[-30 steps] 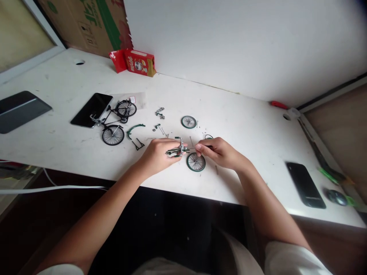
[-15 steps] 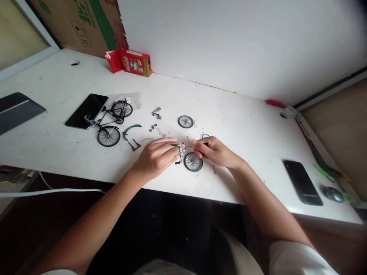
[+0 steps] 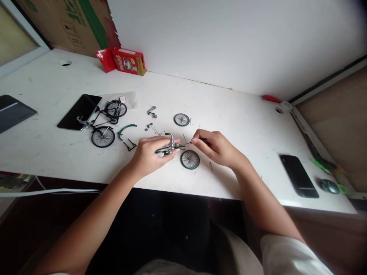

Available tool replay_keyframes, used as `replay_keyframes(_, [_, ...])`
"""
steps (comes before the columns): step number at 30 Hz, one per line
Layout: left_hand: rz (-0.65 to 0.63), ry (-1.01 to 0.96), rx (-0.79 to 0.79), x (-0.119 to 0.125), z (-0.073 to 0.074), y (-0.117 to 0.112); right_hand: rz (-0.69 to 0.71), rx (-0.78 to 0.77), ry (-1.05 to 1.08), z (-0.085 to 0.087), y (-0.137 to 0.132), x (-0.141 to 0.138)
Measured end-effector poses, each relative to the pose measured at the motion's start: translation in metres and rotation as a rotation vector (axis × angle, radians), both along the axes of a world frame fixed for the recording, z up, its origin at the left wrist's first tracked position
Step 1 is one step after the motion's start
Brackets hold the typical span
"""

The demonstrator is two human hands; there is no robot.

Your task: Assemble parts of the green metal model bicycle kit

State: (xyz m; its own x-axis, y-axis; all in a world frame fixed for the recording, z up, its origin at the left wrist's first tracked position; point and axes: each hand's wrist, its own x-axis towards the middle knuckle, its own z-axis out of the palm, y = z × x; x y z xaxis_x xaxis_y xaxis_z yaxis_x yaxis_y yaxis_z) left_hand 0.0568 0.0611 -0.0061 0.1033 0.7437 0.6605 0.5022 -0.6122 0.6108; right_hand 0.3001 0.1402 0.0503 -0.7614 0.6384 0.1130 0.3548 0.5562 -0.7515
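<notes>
The left hand (image 3: 150, 156) has its fingers closed around a green model bicycle frame (image 3: 166, 150), whose silver handlebar (image 3: 172, 144) sits upright at the fingertips, its front end pointing out toward the right hand (image 3: 216, 147). That hand pinches a thin tool (image 3: 188, 143), its shaft reaching to the frame's front; whether they touch, I cannot tell. A green-rimmed wheel (image 3: 190, 159) lies just below the gap between the hands.

Green bike frame (image 3: 163, 151) w/ silver handlebar (image 3: 172, 144) is held in L hand (image 3: 149, 154) nr front edge of table (image 3: 237, 114); thin tool (image 3: 187, 143) pinched in R hand (image 3: 216, 147), tip twd. frame — contact unclear. Green wheel (image 3: 190, 159) laid between hands, blk. model bike (image 3: 104, 123) twd. left edge, red box (image 3: 130, 61) by back edge.
</notes>
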Motion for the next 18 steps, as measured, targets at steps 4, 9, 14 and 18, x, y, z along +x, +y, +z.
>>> replay_keyframes(4, [-0.011, -0.037, -0.068, -0.002, -0.002, 0.001, 0.024, 0.056, 0.007, -0.005, 0.003, -0.001])
replay_keyframes(9, [0.019, 0.052, 0.089, -0.004, -0.007, 0.004, -0.025, -0.003, -0.006, -0.011, 0.002, -0.005])
replay_keyframes(14, [0.084, 0.177, 0.307, -0.003, -0.009, 0.006, -0.100, -0.080, 0.038, -0.012, -0.003, -0.011])
replay_keyframes(18, [0.091, 0.276, 0.367, -0.003, -0.008, 0.005, -0.133, -0.147, 0.070, -0.012, -0.006, -0.015])
